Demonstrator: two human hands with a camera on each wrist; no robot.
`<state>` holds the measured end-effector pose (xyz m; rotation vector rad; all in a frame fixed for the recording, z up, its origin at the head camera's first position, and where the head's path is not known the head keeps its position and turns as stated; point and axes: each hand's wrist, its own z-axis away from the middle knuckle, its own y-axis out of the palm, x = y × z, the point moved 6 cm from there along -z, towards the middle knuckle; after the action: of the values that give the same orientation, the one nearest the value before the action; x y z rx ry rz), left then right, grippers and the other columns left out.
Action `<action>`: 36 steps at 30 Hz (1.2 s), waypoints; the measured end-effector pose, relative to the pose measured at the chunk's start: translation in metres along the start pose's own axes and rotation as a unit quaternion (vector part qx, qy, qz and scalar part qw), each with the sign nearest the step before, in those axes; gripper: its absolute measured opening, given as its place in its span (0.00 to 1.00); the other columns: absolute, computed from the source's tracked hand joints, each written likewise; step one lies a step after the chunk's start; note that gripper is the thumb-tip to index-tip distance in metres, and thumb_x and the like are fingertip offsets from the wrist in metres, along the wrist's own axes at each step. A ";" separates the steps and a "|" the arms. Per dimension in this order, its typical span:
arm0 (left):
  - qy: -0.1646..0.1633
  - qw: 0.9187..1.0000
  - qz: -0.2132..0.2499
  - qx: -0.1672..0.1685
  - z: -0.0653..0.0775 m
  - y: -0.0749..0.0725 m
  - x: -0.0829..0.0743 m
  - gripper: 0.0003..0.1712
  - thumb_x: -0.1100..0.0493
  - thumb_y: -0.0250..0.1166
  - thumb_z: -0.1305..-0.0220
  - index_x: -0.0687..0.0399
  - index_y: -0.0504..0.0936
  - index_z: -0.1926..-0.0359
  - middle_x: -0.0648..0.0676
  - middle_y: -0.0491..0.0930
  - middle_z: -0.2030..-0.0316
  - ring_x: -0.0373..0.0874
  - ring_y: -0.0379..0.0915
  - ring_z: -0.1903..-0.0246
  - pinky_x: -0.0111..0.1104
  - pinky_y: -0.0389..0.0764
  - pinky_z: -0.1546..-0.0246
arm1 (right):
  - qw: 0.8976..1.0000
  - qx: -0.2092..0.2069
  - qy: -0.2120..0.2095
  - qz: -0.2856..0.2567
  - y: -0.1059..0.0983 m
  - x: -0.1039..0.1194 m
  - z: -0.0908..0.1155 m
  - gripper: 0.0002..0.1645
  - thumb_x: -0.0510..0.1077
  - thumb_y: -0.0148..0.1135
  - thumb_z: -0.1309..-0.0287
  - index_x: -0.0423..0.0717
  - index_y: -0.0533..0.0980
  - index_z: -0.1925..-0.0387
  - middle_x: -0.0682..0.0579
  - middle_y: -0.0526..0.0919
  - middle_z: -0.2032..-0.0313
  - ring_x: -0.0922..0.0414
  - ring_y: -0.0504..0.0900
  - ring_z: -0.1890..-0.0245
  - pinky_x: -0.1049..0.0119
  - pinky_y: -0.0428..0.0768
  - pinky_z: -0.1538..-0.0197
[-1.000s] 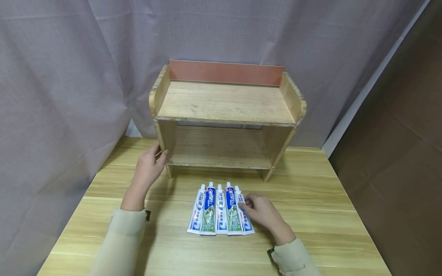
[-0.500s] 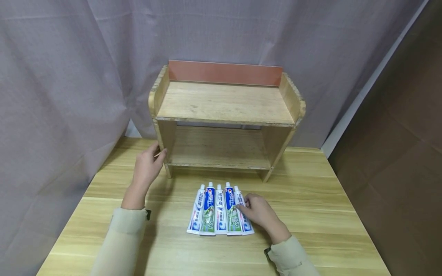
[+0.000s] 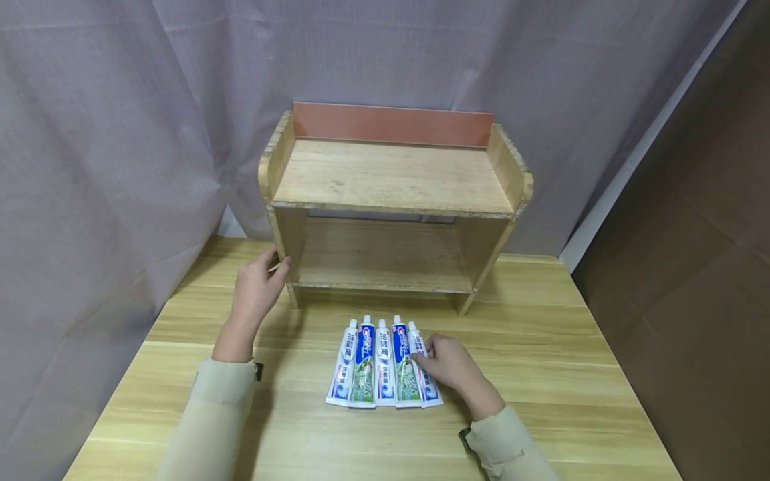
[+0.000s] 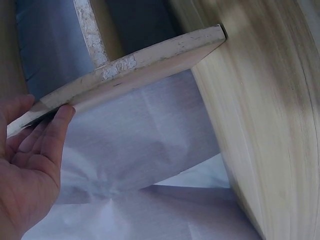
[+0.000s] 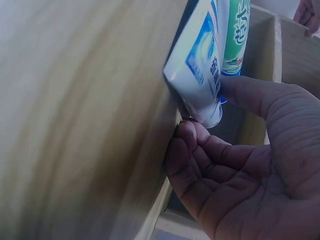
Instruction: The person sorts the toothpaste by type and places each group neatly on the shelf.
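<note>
Seems to be at the pick-up step, with a grip made or nearly made and no lift yet. Takes the rightmost white toothpaste tube [image 3: 429,389] between thumb and curled fingers of the right hand [image 3: 454,369], thumb across the printed face, fingers at the outer edge; cannot tell how firmly. Has that tube lying flat on the surface [image 3: 565,394], in front of the wooden shelf unit [image 3: 391,177], cap toward it, at the right end of a fanned row and just beside a green-and-blue tube [image 3: 406,377]. Grasps the left side panel [image 4: 165,52] of the shelf unit with the left hand [image 3: 252,287], thumb and fingers on opposite faces, probably for steadying. Calls next for firming the pinch, then raising the tube straight up, without dragging the green-and-blue neighbour, given the thumb tip so near it, and without squeezing the soft body too hard.
</note>
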<state>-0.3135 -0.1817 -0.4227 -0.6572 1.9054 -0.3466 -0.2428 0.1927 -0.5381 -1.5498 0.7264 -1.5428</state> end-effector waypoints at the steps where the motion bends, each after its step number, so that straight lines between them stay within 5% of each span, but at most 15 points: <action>1: -0.001 1.000 0.000 0.000 0.000 0.000 0.000 0.17 0.57 0.60 0.26 0.63 0.80 0.44 0.67 0.81 0.46 0.60 0.79 0.45 0.42 0.85 0.49 | 1.000 -0.001 0.001 -0.001 0.000 0.000 0.000 0.19 0.55 0.71 0.42 0.47 0.74 0.75 0.55 0.72 0.83 0.59 0.69 0.83 0.67 0.68 0.80; 16: -0.008 1.000 0.005 0.002 0.000 0.000 -0.001 0.17 0.58 0.59 0.26 0.63 0.80 0.43 0.67 0.81 0.45 0.61 0.79 0.44 0.42 0.85 0.48 | 0.998 -0.010 0.048 -0.037 0.002 -0.003 0.001 0.17 0.51 0.71 0.42 0.41 0.78 0.66 0.54 0.76 0.79 0.58 0.74 0.80 0.67 0.75 0.78; 36: -0.010 1.000 -0.003 0.000 0.000 0.000 0.001 0.18 0.56 0.59 0.26 0.63 0.80 0.43 0.66 0.82 0.46 0.59 0.80 0.46 0.42 0.85 0.48 | 0.994 -0.012 0.061 -0.085 -0.002 -0.005 0.002 0.15 0.48 0.73 0.45 0.40 0.80 0.67 0.52 0.78 0.78 0.57 0.75 0.80 0.66 0.77 0.78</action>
<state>-0.3134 -0.1819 -0.4236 -0.6634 1.8841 -0.3428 -0.2418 0.1985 -0.5385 -1.5796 0.6968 -1.7727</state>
